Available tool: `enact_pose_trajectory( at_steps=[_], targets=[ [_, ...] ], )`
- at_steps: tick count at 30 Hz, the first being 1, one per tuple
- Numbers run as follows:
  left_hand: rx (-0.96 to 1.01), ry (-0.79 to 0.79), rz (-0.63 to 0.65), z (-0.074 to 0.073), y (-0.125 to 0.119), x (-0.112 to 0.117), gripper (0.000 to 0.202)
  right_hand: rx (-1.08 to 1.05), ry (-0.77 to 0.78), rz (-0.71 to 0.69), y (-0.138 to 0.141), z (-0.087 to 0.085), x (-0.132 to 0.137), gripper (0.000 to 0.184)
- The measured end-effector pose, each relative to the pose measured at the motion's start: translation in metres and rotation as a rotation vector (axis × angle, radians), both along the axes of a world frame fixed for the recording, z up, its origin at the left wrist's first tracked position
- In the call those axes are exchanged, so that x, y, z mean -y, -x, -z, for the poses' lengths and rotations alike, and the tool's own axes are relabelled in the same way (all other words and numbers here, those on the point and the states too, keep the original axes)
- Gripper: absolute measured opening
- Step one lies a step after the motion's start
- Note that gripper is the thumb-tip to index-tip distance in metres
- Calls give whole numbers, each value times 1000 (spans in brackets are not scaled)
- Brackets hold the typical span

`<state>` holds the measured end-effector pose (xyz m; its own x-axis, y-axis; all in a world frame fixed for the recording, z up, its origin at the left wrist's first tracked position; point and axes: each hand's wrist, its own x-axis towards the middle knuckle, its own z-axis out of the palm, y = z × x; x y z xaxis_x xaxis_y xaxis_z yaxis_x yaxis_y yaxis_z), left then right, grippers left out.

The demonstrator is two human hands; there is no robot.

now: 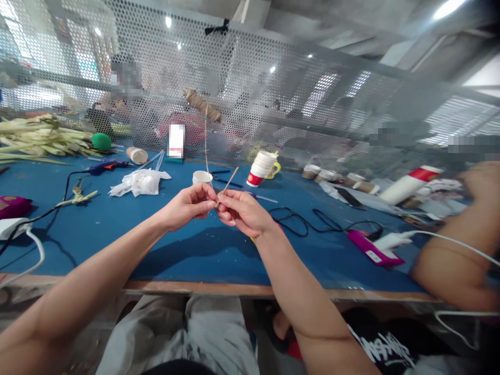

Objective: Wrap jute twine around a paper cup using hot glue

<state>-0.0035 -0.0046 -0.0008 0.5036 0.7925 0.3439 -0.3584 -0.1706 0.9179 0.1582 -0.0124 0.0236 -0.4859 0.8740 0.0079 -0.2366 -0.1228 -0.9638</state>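
My left hand (pixel 195 205) and my right hand (pixel 246 211) meet above the middle of the blue table, fingertips almost touching. A thin brown stick (pixel 231 178) slants up and to the right from the right fingers' pinch. Pale twine (pixel 207 146) comes down from a wound bundle (pixel 204 105) hanging on the mesh panel and ends at my left fingertips, which are pinched closed on it. The fingers cover the spot where twine and stick come together. Just behind the left hand is a white paper cup (pixel 202 177).
Stacked paper cups (pixel 262 167) stand behind my right hand. To the left lie crumpled white plastic (pixel 138 182), a blue glue gun (pixel 109 166) and pale husks (pixel 42 136). A black cable (pixel 300 224) and purple device (pixel 373 249) lie right, near another person's arm (pixel 461 234).
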Motion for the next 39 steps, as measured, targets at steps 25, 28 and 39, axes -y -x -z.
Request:
enact_pose_trajectory(
  at_steps=[25, 28, 39],
  targets=[
    [-343, -1026, -544, -3, 9, -3, 13, -157, 293, -176, 4, 2, -6, 14],
    [-395, -1167, -616, -5, 10, -3, 13, -144, 307, -201, 4, 2, -6, 16],
    [-495, -1395, -668, -9, 14, 2, 19, -91, 217, -207, 2, 6, -7, 19]
  ],
)
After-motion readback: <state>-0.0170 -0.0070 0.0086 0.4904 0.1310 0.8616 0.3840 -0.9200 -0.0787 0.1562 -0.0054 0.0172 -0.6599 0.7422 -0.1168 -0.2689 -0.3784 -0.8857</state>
